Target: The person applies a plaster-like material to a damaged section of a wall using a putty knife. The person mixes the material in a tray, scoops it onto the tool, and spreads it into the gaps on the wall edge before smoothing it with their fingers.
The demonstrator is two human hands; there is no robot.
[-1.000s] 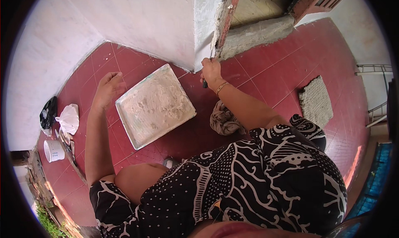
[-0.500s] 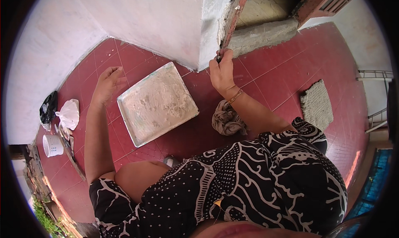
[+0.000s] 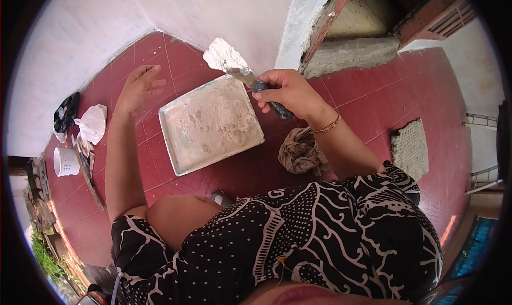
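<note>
My right hand (image 3: 290,94) is closed round the dark handle of a putty knife (image 3: 245,77). White plaster (image 3: 226,56) covers its blade, which points up and left above the far edge of the tray. My left hand (image 3: 140,89) hangs in the air left of the tray, fingers apart and nothing in it. Between my arms a shallow white-rimmed tray (image 3: 178,169) lies tilted on the red tiles. A thick layer of lumpy beige plaster (image 3: 210,123) fills it.
A wall corner (image 3: 293,35) with a rough, chipped edge stands ahead, beside a doorway with a raised concrete sill (image 3: 352,51). A crumpled cloth (image 3: 303,151) lies right of the tray, a woven mat (image 3: 410,149) farther right. Plastic bags (image 3: 92,123) and a white tub (image 3: 66,162) sit at left.
My right hand has drawn back from the wall edge with the putty knife, and its plaster-laden blade now shows. My left hand stays raised beside the tray. The view has shifted slightly.
</note>
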